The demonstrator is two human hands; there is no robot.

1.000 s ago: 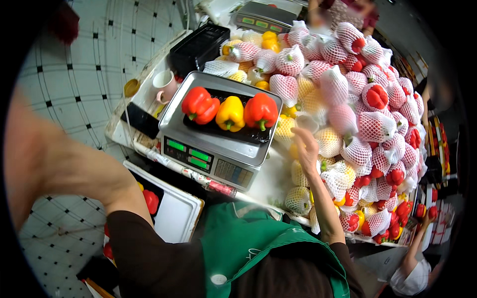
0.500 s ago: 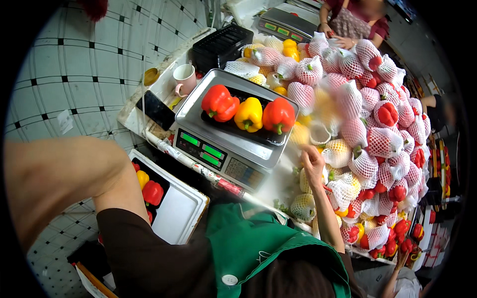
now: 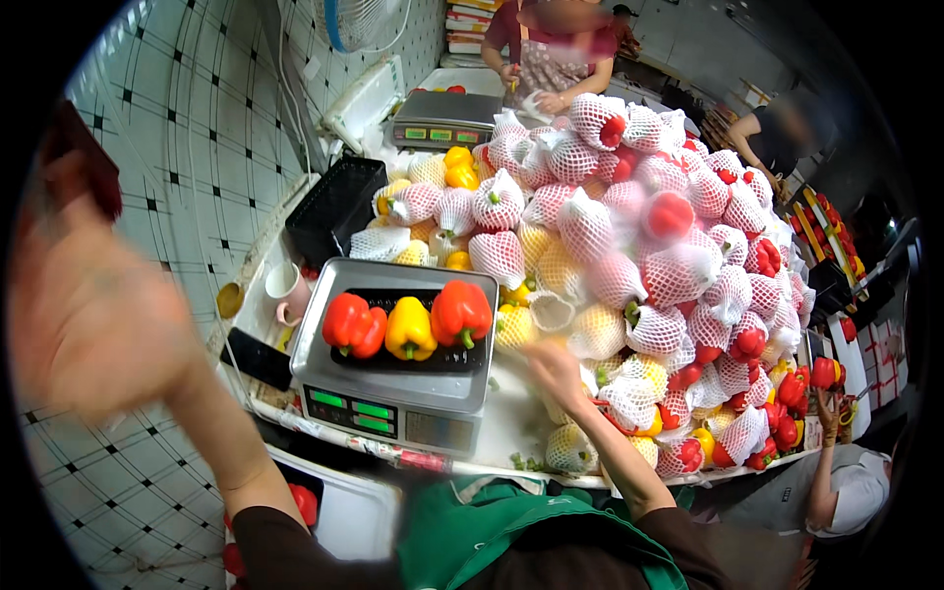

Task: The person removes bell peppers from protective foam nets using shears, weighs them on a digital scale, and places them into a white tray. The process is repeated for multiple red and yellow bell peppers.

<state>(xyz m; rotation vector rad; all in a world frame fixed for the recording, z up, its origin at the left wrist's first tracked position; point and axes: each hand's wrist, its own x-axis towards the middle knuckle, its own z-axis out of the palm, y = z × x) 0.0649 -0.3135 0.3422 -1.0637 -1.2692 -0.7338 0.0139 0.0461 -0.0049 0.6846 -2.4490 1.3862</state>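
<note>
My left hand (image 3: 98,315) is raised at the far left, large and blurred, its fingers smeared by motion. A dark red thing (image 3: 87,162) is beside its upper end; whether the hand touches it I cannot tell. My right hand (image 3: 556,376) is over the table between the scale and the pile, fingers curled in. It is next to yellow peppers in foam nets (image 3: 595,332); anything in the fingers is hidden. On the scale (image 3: 393,379), a black tray (image 3: 379,300) holds a red pepper (image 3: 354,325), a yellow pepper (image 3: 410,329) and another red pepper (image 3: 461,313).
Netted peppers (image 3: 693,270) are heaped to the right. Left of the scale are black trays (image 3: 336,206), a pink mug (image 3: 286,285) and a phone (image 3: 258,358). A white foam box (image 3: 354,506) stands below. Co-workers (image 3: 560,59) are at the back and right.
The view has shifted, so the scale and pile appear further left. My left hand has come into view from outside the left edge. My right hand remains curled beside the netted peppers.
</note>
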